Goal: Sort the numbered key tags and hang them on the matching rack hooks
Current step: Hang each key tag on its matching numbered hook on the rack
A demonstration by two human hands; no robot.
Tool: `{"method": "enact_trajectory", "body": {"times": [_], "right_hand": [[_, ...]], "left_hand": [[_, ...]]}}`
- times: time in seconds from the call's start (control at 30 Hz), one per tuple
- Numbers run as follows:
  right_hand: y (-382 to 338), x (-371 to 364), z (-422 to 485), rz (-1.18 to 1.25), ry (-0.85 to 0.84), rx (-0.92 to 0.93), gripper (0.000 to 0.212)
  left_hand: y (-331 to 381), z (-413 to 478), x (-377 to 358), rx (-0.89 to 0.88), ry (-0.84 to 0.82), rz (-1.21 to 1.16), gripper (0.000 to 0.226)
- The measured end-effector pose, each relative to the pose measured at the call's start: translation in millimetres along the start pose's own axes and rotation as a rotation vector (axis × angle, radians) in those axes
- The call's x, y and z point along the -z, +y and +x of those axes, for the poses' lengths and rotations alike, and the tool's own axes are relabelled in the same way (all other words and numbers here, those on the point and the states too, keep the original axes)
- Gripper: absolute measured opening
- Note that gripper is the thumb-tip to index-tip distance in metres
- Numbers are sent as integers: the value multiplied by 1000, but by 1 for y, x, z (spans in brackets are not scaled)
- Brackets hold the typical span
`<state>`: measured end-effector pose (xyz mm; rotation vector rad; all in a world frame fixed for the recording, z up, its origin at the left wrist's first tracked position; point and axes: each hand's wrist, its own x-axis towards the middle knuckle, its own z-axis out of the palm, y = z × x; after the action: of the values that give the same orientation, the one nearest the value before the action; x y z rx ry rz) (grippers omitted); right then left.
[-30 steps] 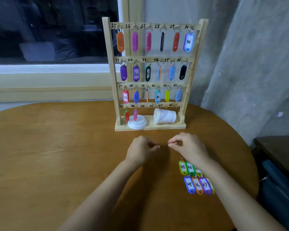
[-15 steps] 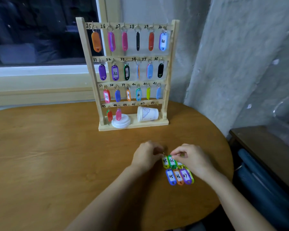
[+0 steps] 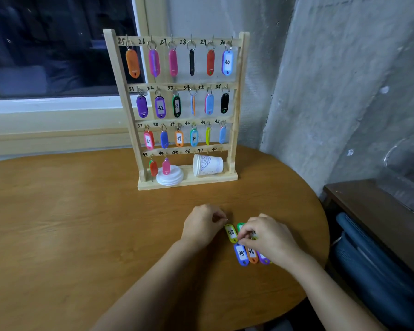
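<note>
Round wooden table (image 3: 58,223); dark window (image 3: 46,44) behind; rough grey wall (image 3: 332,80); dark side table (image 3: 380,211) right.

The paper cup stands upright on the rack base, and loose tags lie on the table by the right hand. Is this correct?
No. The head view shows the paper cup lying on its side on the rack base, not upright. The loose tags do lie on the table by the right hand.
</note>
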<state>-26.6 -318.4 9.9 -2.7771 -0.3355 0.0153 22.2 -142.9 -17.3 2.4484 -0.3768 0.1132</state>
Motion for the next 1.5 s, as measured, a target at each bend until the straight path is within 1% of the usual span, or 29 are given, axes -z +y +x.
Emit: {"method": "enact_trajectory", "body": {"times": [0.2, 0.33, 0.5, 0.6, 0.8, 0.9, 1.07, 1.17, 1.27, 1.37, 1.5], "right_hand": [[-1, 1, 1, 11, 30, -6, 12], [-5, 7, 5, 32, 47, -33, 11], [-13, 12, 19, 175, 67, -49, 13], [-22, 17, 31, 235, 73, -24, 13], [-45, 25, 62, 283, 136, 15, 7], [-57, 25, 82, 290, 169, 30, 6], [-75, 20, 120, 325, 200, 47, 5], [-85, 20, 138, 274, 270, 31, 7], [-90, 20, 153, 211, 320, 16, 9], [-93, 19, 165, 211, 352, 19, 10], [-95, 17, 174, 213, 382, 16, 11]], "left_hand": [[-3, -1, 4, 28, 25, -20, 9], [-7, 0, 11, 83, 19, -66, 7], [-13, 5, 24, 120, 43, -146, 7], [-16, 7, 36, 149, 55, -213, 6], [-33, 12, 65, 202, 132, -305, 9], [-41, 16, 82, 203, 165, -314, 7], [-52, 30, 103, 225, 273, -339, 9], [-60, 47, 109, 269, 334, -372, 9], [-61, 63, 113, 282, 357, -414, 7], [-61, 78, 113, 293, 382, -460, 13], [-59, 93, 112, 304, 428, -476, 13]]}}
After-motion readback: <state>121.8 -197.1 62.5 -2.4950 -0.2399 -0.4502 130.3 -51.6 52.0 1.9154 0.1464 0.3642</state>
